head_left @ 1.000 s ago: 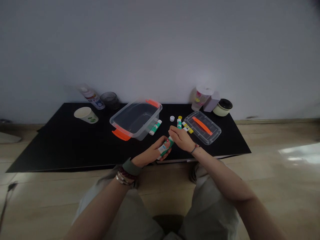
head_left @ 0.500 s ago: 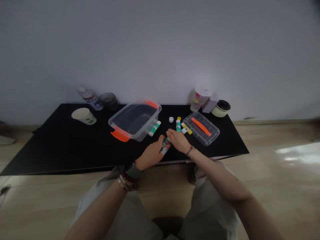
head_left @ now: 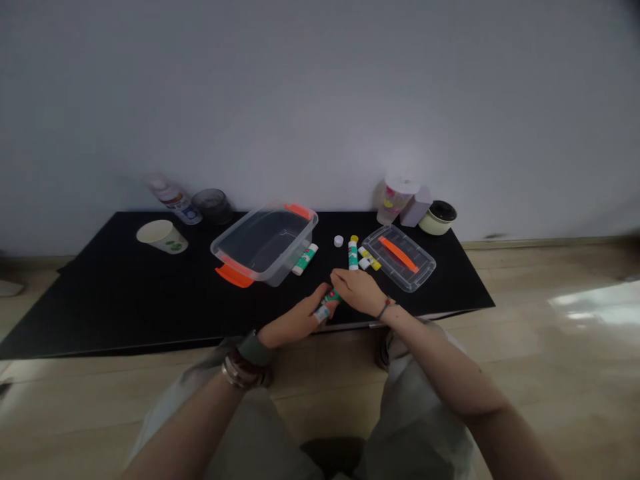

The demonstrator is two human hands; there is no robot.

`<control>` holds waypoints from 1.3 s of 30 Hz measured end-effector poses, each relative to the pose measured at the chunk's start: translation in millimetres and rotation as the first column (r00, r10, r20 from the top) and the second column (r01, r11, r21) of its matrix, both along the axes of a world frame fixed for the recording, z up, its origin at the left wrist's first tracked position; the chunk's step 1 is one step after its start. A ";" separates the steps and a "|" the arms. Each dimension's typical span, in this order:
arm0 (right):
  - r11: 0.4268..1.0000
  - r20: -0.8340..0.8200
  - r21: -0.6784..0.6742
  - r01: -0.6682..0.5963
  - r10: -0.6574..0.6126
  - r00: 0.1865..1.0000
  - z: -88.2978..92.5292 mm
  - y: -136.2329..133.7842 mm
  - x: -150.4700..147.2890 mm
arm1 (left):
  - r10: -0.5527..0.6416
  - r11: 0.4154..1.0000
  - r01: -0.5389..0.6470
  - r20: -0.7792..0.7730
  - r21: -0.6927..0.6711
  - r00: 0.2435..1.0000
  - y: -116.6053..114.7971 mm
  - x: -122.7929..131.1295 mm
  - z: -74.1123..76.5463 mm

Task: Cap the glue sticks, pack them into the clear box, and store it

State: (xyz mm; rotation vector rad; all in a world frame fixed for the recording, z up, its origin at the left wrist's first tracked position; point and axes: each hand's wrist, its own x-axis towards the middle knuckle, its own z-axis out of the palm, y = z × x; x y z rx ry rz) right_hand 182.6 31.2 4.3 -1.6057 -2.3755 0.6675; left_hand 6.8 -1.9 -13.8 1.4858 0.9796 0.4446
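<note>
Orientation: 12 o'clock faces the wall, measured from my hands. My left hand (head_left: 293,321) is closed around a green-and-white glue stick (head_left: 329,301), which sits near the front edge of the black tabletop (head_left: 95,313). My right hand (head_left: 357,292) is closed over the stick's far end.

At 11 o'clock stands a clear plastic box (head_left: 263,243) with orange handles; a second glue stick (head_left: 305,259) lies just beside it. At 12 o'clock are a white cap (head_left: 339,241) and an upright third glue stick (head_left: 353,255). A yellow-and-white stick (head_left: 369,260) lies at 1 o'clock, beside a clear lid (head_left: 383,247).

A paper cup (head_left: 161,237) sits at 10 o'clock. A ceramic pot (head_left: 437,219) sits at 1 o'clock. Behind the tabletop rises a pale wall (head_left: 320,100); a wood floor (head_left: 550,400) extends around it.
</note>
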 end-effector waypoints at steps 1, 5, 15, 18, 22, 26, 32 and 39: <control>0.998 0.034 -0.034 0.049 -0.048 0.998 -2.2 -0.6 -1.7 | 0.035 0.996 -0.028 -0.084 0.083 0.996 -1.0 1.4 -2.3; 0.997 -0.050 -0.059 0.040 -0.043 0.998 -1.1 -3.6 0.2 | 0.045 0.998 -0.040 -0.097 0.050 0.994 -4.8 1.2 0.9; 0.976 -0.222 0.181 -0.120 0.159 0.962 13.4 -6.2 5.5 | -0.020 0.990 0.050 0.223 -0.130 0.975 -4.1 -8.3 13.5; 0.989 -0.036 0.139 0.048 -0.044 0.998 9.8 -3.7 -4.2 | 0.014 0.989 -0.008 -0.039 0.150 0.999 1.3 -3.7 6.2; 0.981 0.065 0.084 0.176 -0.182 0.981 8.9 1.2 -8.2 | 0.170 0.909 -0.036 -0.291 0.416 0.942 8.1 3.0 2.0; 0.987 -0.083 0.151 0.051 -0.039 0.996 12.4 4.8 1.1 | 0.071 0.993 -0.072 0.016 0.095 0.997 8.9 6.0 9.2; 0.978 -0.036 0.202 0.046 -0.040 0.999 15.5 2.4 3.3 | 0.050 0.997 -0.054 0.083 0.052 0.995 4.3 9.2 10.9; 0.965 0.133 0.149 0.217 -0.237 0.962 14.1 -1.1 -10.2 | 0.260 0.835 0.036 -0.451 0.550 0.854 6.0 12.7 6.3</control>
